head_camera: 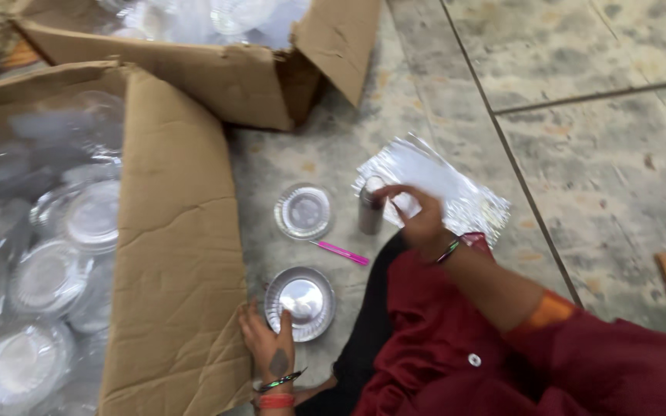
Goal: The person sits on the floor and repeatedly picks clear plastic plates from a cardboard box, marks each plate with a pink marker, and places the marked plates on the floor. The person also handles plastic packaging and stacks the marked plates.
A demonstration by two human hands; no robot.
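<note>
Silver foil bowl (300, 302) on floor (580, 154) beside cardboard box (171, 254), left hand (271, 347) fingers resting open on rim; right hand (418, 216), blurred, apparently grasping foil sheet (456, 189) by small canister (370, 206); risk: sleeve toppling canister.

We take the round dish (300, 302) under our left hand (271, 347) as the landmark: the large open carton (171, 254) lies just to its left with stacked dishes (48, 277) inside, and a second carton (225, 73) sits well beyond it, farther from us. Just beyond the dish a second dish (304, 211) lies on the floor (595, 177), with a thin stick (341, 253) between the two, slightly to the right. Farther right of that dish an upright cylinder (370, 206) stands touching our right hand (418, 219), with a foil sheet (441, 181) behind both.
</note>
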